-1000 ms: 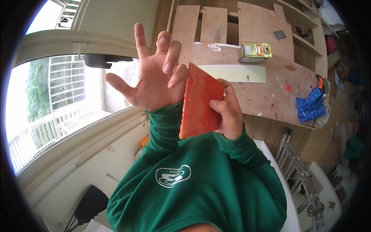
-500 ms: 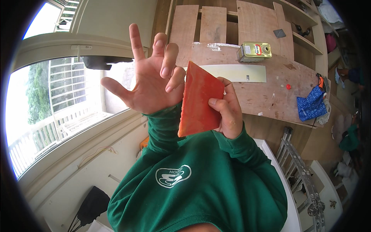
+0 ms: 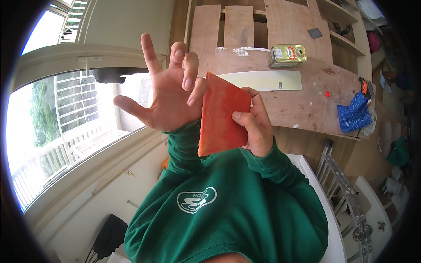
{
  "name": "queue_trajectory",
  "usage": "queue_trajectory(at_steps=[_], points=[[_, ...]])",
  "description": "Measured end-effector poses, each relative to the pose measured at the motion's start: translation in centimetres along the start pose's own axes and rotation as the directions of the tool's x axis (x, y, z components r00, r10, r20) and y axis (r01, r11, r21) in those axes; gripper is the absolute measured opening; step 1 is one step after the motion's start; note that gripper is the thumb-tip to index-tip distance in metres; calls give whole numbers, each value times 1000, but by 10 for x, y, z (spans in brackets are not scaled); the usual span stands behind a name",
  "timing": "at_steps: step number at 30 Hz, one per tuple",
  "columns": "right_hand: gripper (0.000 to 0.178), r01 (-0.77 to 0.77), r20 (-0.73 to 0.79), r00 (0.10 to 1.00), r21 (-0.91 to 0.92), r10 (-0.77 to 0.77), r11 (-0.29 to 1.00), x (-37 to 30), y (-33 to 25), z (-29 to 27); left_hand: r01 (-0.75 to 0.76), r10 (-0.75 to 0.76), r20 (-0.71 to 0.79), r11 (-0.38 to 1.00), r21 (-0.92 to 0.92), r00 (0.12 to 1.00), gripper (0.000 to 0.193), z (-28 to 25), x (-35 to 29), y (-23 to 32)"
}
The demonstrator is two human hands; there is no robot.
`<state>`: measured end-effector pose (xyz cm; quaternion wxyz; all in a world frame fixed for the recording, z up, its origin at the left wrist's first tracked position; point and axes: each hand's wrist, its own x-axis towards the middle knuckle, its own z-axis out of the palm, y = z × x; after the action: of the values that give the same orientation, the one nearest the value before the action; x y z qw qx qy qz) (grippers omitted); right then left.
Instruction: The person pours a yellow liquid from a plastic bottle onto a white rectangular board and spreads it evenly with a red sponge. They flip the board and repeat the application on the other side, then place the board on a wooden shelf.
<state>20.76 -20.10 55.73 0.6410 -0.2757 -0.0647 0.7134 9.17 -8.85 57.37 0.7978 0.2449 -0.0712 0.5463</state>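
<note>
My right hand (image 3: 258, 129) grips a flat red glue spreader (image 3: 223, 116) by its narrower side, thumb on the face toward me and fingers behind. The spreader is four-sided, and its long left edge looks finely notched and slightly worn. My left hand (image 3: 173, 94) is raised just left of that edge, palm showing, thumb and fingers spread, some of them bent. It holds nothing. The little finger comes up close to the spreader's upper left corner; whether they touch I cannot tell. Both hands are in the air before my chest.
Beyond my hands, a wooden worktop (image 3: 302, 105) carries a pale strip (image 3: 267, 80), a yellow-green metal can (image 3: 287, 56), a red cap (image 3: 327, 94) and a blue bag (image 3: 353, 116). A window (image 3: 66, 114) lies left. A metal ladder (image 3: 346, 193) stands at right.
The spreader and my right hand have shifted slightly left in the view. My left hand has moved a little, its fingers still spread. The grip on the spreader is the same.
</note>
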Motion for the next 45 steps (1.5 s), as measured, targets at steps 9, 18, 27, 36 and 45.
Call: queue_trajectory(at_steps=[9, 18, 27, 36, 45], points=[[41, 61, 2, 998, -72, -61, 996, 0, 1, 0, -3, 1, 14, 994, 108, 1000, 104, -2, -4, 0], [43, 183, 104, 981, -211, -164, 960, -1, -9, -1, 104, -104, -92, 995, -9, 990, 97, 6, -8, 7], [52, -15, 382, 924, -40, 29, 999, -4, -28, -20, 219, -197, -194, 971, 99, 961, 104, 10, -15, 21], [49, 108, 489, 747, 579, -451, 808, 20, -74, -134, 237, -155, -574, 969, 71, 804, 71, -122, -49, 62], [39, 157, -565, 724, -424, -397, 892, 11, -43, -353, 616, 255, -754, -750, 241, 606, 61, -307, -228, 68]])
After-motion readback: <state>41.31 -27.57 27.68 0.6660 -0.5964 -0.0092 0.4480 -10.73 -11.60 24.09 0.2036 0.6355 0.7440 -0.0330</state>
